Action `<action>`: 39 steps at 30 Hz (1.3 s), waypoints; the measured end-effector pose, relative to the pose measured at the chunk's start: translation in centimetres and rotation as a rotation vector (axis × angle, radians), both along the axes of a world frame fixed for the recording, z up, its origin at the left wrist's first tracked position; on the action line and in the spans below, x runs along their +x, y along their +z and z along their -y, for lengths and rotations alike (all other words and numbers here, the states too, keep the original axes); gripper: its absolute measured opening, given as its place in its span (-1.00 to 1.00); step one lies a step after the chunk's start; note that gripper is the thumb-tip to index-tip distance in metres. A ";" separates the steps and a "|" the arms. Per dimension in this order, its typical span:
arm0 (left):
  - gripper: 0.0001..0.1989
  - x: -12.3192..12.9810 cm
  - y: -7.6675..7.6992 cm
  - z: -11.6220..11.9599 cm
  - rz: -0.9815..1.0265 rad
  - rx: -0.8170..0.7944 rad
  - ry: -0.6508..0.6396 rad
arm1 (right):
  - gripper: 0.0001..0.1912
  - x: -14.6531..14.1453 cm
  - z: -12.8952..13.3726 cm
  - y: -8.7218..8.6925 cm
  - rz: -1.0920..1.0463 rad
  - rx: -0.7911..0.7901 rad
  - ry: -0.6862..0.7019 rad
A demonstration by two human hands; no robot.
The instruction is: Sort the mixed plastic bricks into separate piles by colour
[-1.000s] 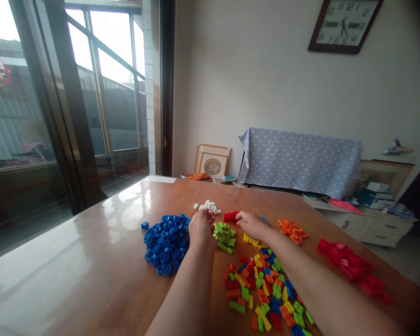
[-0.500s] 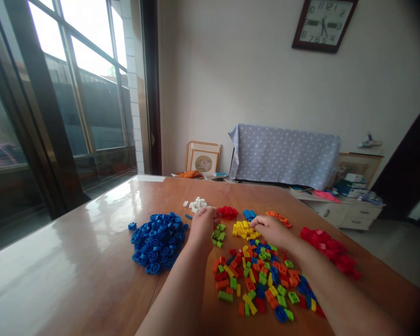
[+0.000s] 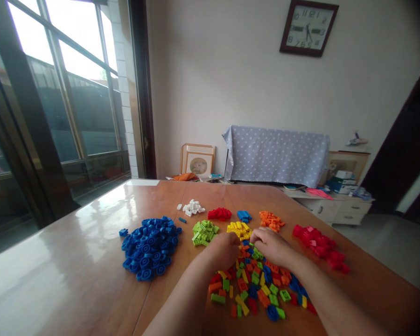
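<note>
My left hand is over the left back part of a mixed pile of coloured toy bricks, just in front of the yellow bricks. Its fingers curl down, and their tips are mostly hidden. Close by on the right, my right hand reaches the back of the same pile with thumb and fingers bent together. Whatever either hand pinches is too small or covered to make out. A heap of lime green bricks lies left of the yellow ones, beyond my left forearm.
A big heap of blue round bricks lies left on the wooden table. Farther back are white bricks, red bricks, a small blue group and orange bricks. Another red heap lies right.
My left hand has come back from near the white and red bricks to the mixed pile. My right hand has moved slightly nearer, off the yellow bricks. The view has shifted a little rightward.
</note>
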State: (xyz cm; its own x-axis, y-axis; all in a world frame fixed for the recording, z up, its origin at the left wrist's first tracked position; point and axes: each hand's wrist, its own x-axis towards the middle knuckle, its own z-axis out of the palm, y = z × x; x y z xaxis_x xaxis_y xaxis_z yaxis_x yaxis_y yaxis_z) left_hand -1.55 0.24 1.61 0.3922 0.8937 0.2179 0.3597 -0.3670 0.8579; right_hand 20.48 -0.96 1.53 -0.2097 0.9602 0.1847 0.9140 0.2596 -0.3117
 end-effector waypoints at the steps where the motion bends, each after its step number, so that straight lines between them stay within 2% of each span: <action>1: -0.81 0.0 0.1 0.2 0.009 -0.015 -0.012 | -0.81 0.3 0.0 -0.1 -0.003 -0.008 -0.001; 5: -0.83 0.2 0.4 0.5 0.031 -0.042 -0.046 | -0.82 1.2 -0.1 -0.5 -0.018 -0.024 -0.040; 9: -0.84 0.3 0.3 0.1 -0.003 -0.002 -0.017 | -0.76 1.0 -0.2 -0.6 -0.029 0.041 -0.042; 15: -0.76 0.1 0.6 -0.5 -0.310 0.027 -0.075 | -0.71 0.1 0.2 -0.4 0.021 0.037 0.022; 22: -0.74 0.1 0.4 -0.5 -0.378 0.111 -0.026 | -0.82 0.0 0.0 -0.8 0.023 0.107 -0.064; 26: -0.75 0.1 0.5 -0.4 -0.376 0.134 -0.004 | -0.84 0.4 -0.7 -0.9 0.013 0.183 -0.177; 29: -0.75 0.1 0.5 -0.4 -0.369 0.132 0.025 | -0.84 1.0 -0.9 -1.1 0.018 0.173 -0.232; 35: -0.77 0.3 0.3 -0.1 -0.361 0.131 0.058 | -0.84 0.9 -0.8 -1.3 0.054 0.098 -0.167; 39: -0.80 0.5 0.5 0.1 -0.323 0.138 0.051 | -0.85 0.3 -0.6 -1.5 -0.082 0.146 -0.058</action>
State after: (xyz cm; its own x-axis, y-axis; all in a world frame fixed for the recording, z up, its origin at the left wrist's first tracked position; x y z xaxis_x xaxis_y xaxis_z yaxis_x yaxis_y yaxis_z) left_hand -1.07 0.17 2.10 0.4161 0.8848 0.2098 0.6252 -0.4459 0.6406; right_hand 20.76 -0.34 0.06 -0.1328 0.9320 0.3372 0.9021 0.2546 -0.3484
